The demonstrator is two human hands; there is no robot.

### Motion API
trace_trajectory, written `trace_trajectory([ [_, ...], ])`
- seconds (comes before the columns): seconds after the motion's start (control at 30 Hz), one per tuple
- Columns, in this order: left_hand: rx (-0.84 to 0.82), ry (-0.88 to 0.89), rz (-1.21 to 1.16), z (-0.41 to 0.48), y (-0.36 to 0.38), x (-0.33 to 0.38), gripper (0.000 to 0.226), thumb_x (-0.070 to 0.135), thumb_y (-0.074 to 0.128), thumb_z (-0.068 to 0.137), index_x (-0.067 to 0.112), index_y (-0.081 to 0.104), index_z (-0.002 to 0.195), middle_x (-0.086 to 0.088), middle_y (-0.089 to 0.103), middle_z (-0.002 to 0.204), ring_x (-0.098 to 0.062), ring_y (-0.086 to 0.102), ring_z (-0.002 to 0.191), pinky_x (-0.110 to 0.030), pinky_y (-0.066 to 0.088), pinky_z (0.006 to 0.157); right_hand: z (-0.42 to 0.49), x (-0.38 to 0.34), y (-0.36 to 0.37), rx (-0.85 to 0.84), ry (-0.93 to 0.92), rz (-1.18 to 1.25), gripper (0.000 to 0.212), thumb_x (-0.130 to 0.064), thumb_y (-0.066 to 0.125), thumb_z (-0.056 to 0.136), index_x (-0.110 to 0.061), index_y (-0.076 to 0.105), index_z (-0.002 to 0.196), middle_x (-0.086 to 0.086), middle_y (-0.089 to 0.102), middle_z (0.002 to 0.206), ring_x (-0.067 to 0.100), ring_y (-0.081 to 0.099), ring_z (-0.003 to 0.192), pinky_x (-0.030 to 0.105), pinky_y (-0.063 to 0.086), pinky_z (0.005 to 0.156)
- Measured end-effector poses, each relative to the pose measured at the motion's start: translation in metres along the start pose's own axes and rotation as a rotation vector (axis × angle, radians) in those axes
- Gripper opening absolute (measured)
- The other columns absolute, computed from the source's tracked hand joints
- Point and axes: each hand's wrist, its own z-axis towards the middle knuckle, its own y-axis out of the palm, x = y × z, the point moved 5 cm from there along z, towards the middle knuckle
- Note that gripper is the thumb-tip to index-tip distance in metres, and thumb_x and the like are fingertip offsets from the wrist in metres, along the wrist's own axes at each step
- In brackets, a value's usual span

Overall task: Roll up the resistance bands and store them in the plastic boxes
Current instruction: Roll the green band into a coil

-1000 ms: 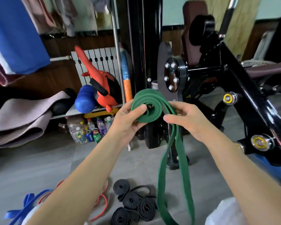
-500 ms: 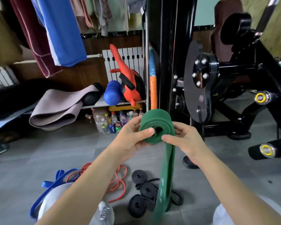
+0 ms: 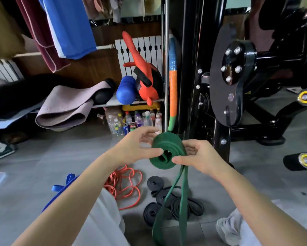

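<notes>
A green resistance band [image 3: 166,148] is partly wound into a thick coil held in the air between both hands. My left hand [image 3: 135,148] pinches the coil's left side with thumb in front and fingers behind. My right hand [image 3: 198,157] pinches the right side, its thumb across the front. The loose green tail hangs down from the coil to the floor. Below lie several rolled black bands [image 3: 168,203], a loose orange band [image 3: 127,185] and a blue band [image 3: 64,189]. No plastic box is in view.
A black gym machine [image 3: 237,82] stands close behind the hands on the right. A low shelf [image 3: 113,102] at the back holds a folded mat, a blue roller and a red bag, with bottles beneath. My knees and a shoe [image 3: 229,228] fill the bottom edge.
The camera has swung left and down. The coil has grown thicker and sits lower in view. My hands have shifted their hold around it, and the hanging tail is shorter.
</notes>
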Motion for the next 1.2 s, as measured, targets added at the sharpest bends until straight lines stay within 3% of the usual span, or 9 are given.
trace_trajectory([
  [0.07,-0.062,-0.004,0.234,0.007,0.010,0.003,0.066,0.026,0.082,0.069,0.027,0.049,0.126,0.012,0.055,0.110,-0.005,0.054,0.102,-0.018,0.045,0.085,0.002,0.006,0.002,-0.048,0.017,-0.122,0.035,-0.011,0.084,0.065,-0.029,0.067,0.090,-0.003,0.074,0.091,0.013,0.070,0.087,0.024,0.055,0.081],
  [0.17,-0.144,0.027,0.430,0.013,0.025,0.003,0.039,0.026,0.082,0.068,0.021,0.061,0.101,0.008,0.059,0.092,-0.010,0.058,0.087,-0.029,0.049,0.082,0.002,0.013,0.003,-0.084,0.032,-0.229,0.033,-0.018,0.084,0.066,-0.034,0.065,0.088,-0.007,0.073,0.091,0.010,0.067,0.089,0.020,0.053,0.081],
  [0.27,-0.063,0.026,0.196,0.013,0.028,-0.007,0.036,0.012,0.083,0.066,0.021,0.064,0.094,0.010,0.063,0.088,0.001,0.061,0.082,-0.014,0.049,0.079,-0.001,0.018,-0.002,-0.064,0.024,-0.237,0.038,-0.030,0.083,0.066,-0.038,0.059,0.094,-0.019,0.065,0.096,-0.005,0.060,0.091,0.005,0.044,0.075],
  [0.37,0.074,0.007,-0.051,0.012,0.029,-0.017,0.049,0.001,0.084,0.063,0.027,0.063,0.099,0.012,0.068,0.097,0.005,0.064,0.089,-0.010,0.047,0.084,0.000,0.027,-0.010,-0.032,0.034,-0.173,0.055,-0.050,0.085,0.054,-0.042,0.057,0.100,-0.020,0.063,0.105,-0.003,0.059,0.102,0.018,0.045,0.093],
  [0.6,0.274,-0.100,-0.775,0.014,0.042,-0.055,0.047,0.001,0.077,0.063,0.014,0.063,0.106,-0.006,0.072,0.094,-0.025,0.068,0.088,-0.033,0.059,0.074,0.006,0.043,-0.010,-0.021,0.045,-0.008,0.060,-0.033,0.079,0.052,-0.043,0.054,0.106,-0.021,0.064,0.105,-0.006,0.061,0.103,0.018,0.045,0.097],
  [0.8,0.110,-0.195,-1.064,0.022,0.069,-0.068,0.040,0.000,0.065,0.074,0.005,0.057,0.113,-0.012,0.071,0.097,-0.023,0.070,0.087,-0.030,0.058,0.069,0.016,0.044,-0.017,0.036,0.009,-0.003,0.045,-0.009,0.081,0.065,-0.027,0.062,0.101,-0.004,0.071,0.100,0.008,0.068,0.094,0.021,0.051,0.089],
  [0.97,0.016,-0.153,-0.157,0.036,0.044,-0.056,0.066,0.016,0.083,0.068,0.020,0.049,0.124,0.004,0.057,0.122,-0.015,0.055,0.115,-0.032,0.048,0.095,0.022,0.045,-0.021,-0.018,0.026,-0.256,0.042,-0.016,0.085,0.064,-0.028,0.065,0.099,-0.009,0.071,0.096,0.002,0.066,0.089,0.020,0.051,0.086],
  [1.07,-0.097,-0.013,0.420,0.040,0.046,-0.034,0.069,0.029,0.082,0.068,0.024,0.047,0.128,0.009,0.051,0.116,-0.010,0.048,0.107,-0.028,0.045,0.090,0.027,0.048,-0.012,-0.040,0.054,-0.388,0.049,-0.025,0.085,0.063,-0.025,0.065,0.107,-0.008,0.070,0.099,0.008,0.065,0.092,0.032,0.052,0.090],
  [1.2,-0.135,-0.018,0.642,0.039,0.045,-0.034,0.057,0.036,0.079,0.066,0.025,0.055,0.117,0.006,0.062,0.108,-0.016,0.056,0.097,-0.033,0.048,0.082,0.026,0.047,0.001,-0.093,0.026,-0.430,0.049,-0.030,0.084,0.061,-0.025,0.067,0.107,-0.009,0.071,0.098,0.008,0.066,0.091,0.039,0.052,0.088],
])
